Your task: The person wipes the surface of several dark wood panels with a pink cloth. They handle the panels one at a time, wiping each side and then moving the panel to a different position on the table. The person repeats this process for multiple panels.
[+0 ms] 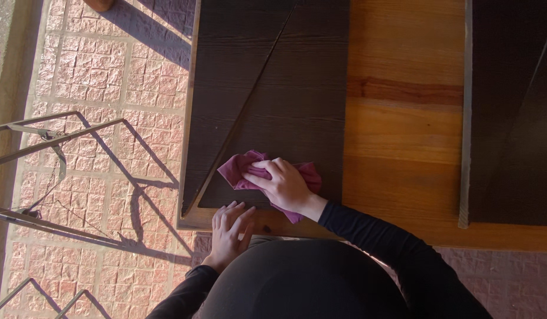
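- Pink paving (102,77) lies at nine o'clock, with two metal frames (49,136) standing on it.
- One left hand (229,227) lies flat and open on the table edge (190,221), holding nothing; leaning there could tip the top.
- One magenta cloth (250,168) sits at six o'clock on the dark panel (273,88), and could bunch and slip.
- One right hand (282,183) presses it, fingers curled over.
- Two dark panels; the second (510,118) lies at three o'clock.

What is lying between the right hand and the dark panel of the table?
In the head view, a magenta cloth lies under the right hand, pressed onto the dark panel. The left hand rests flat on the table's wooden edge.
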